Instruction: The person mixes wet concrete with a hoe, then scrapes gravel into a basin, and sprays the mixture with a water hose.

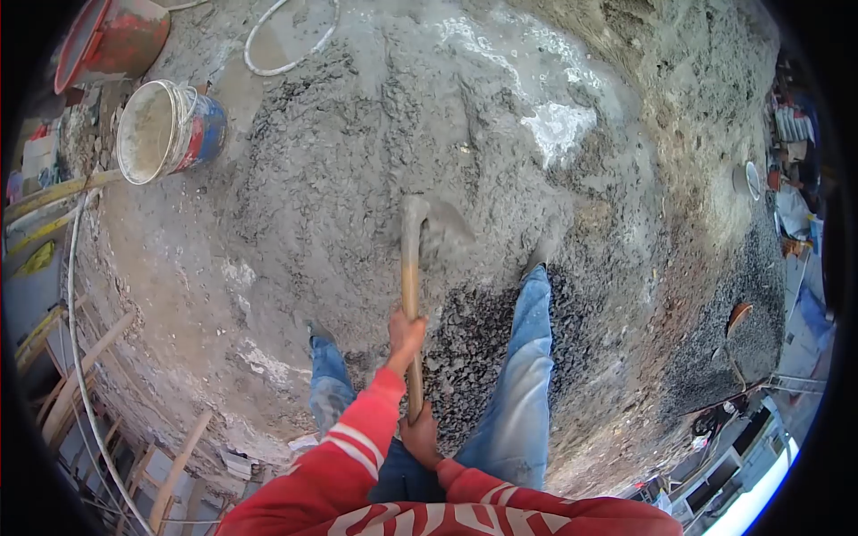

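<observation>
A hoe with a wooden handle [410,284] points away from my body, its metal head [416,210] resting in the grey wet mix [340,179]. My left hand [407,335] is wrapped round the middle of the handle. Lower down, close to my body, my right hand [420,435] grips the handle near its end. The blade is partly sunk in the mix and hard to make out. Dark gravel [469,344] lies between my legs, just right of the handle.
A blue and red bucket [204,134] and a red tub [134,40] stand at the upper left. A pale hose [76,335] runs down the left side past wooden poles [89,364]. White powder [559,129] lies ahead. Black gravel [715,344] is heaped at the right.
</observation>
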Motion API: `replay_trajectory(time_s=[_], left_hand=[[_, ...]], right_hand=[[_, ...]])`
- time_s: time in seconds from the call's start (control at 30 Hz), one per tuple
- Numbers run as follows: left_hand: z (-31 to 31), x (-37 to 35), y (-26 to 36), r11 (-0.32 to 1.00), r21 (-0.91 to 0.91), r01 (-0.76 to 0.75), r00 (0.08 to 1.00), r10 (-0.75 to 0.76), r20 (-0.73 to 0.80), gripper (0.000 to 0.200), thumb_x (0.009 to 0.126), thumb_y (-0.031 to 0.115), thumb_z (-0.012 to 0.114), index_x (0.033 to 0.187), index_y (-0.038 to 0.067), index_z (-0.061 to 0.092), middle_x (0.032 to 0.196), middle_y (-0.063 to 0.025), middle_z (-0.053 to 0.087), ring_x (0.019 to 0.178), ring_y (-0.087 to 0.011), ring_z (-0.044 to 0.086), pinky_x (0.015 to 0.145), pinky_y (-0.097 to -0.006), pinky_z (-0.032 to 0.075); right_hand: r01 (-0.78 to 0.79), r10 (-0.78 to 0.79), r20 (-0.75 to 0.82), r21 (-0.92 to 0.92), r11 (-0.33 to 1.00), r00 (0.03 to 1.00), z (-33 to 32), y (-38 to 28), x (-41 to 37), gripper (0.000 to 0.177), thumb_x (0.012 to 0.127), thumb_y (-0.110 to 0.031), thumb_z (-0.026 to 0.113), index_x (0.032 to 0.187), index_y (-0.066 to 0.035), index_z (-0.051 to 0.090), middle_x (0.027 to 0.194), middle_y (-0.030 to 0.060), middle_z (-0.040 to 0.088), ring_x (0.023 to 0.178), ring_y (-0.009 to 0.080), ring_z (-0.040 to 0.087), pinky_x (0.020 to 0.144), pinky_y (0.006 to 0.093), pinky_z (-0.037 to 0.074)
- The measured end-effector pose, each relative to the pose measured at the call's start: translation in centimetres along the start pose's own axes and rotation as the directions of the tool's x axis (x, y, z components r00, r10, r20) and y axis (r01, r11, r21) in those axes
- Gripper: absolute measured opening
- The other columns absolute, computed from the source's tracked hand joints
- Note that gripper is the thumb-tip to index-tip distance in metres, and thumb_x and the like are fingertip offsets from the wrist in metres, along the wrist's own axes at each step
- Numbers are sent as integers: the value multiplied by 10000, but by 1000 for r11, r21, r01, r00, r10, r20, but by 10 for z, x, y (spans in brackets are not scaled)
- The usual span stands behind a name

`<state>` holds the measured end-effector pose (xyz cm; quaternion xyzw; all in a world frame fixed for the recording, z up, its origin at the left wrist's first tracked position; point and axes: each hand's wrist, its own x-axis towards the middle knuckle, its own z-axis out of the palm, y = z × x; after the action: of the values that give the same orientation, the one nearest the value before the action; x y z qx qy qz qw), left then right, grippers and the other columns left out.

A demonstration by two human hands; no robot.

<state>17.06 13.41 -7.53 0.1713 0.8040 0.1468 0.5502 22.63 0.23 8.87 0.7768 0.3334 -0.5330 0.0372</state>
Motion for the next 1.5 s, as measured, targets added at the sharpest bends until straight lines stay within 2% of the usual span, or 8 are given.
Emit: replay_trajectory(time_s=[0.13,0.47,0.63,0.77,1.07,1.23,1.47,1.5], left_hand=[[-2,-30,8,985,81,-154,984,160,-73,182,768,116,687,743,0,548,573,-99,569,492,-209,569,460,-362,437],[110,116,343,803,-169,-571,819,573,-42,180,799,134,649,812,-17,551,588,-85,573,448,-178,558,432,-324,462],[160,226,249,859,267,-438,892,451,13,285,714,116,656,868,-99,549,578,-133,578,468,-257,602,456,-372,502],[88,213,163,963,171,-209,978,203,51,278,701,105,654,842,-108,542,570,-147,582,471,-271,606,454,-401,496],[-4,18,19,949,176,-261,964,266,-6,374,703,118,653,1021,-34,527,931,-272,617,886,-441,606,788,-485,485],[-55,-67,41,933,270,-236,970,242,10,358,699,126,670,1008,-1,541,841,-236,621,798,-418,624,688,-451,489],[32,-6,233,937,-76,-341,939,343,28,328,753,135,672,1007,-30,547,748,-160,602,691,-264,637,598,-394,482],[62,35,247,822,-36,-568,823,566,-56,343,765,128,674,1041,-29,544,711,-152,605,602,-265,629,548,-386,483]], right_hand=[[-21,22,-14,67,998,1000,9,30,-3,424,791,-147,620,1147,5,449,768,312,611,755,494,607,644,546,483],[368,-357,-97,340,865,929,-148,-99,299,396,748,-106,636,1082,59,500,761,249,627,724,422,641,618,456,508],[14,-56,80,449,893,995,-101,-76,296,211,792,-62,599,960,33,512,605,85,562,431,188,537,369,335,406],[-203,97,230,503,840,968,-84,-108,200,317,761,-82,605,1024,51,489,660,150,589,487,236,591,425,365,452],[-59,69,-42,219,974,997,46,20,23,274,711,-151,683,859,60,589,649,200,614,524,302,618,507,415,487],[-70,70,11,294,953,997,59,31,-36,253,718,-145,662,875,46,607,686,219,620,659,353,657,592,436,495],[187,-170,-80,362,913,982,-70,-47,138,348,809,-142,670,1037,-31,431,726,242,603,732,455,623,589,475,486],[303,-256,-176,330,894,950,-97,-62,172,356,804,-150,674,1038,-25,437,751,259,602,758,463,618,597,482,484]])
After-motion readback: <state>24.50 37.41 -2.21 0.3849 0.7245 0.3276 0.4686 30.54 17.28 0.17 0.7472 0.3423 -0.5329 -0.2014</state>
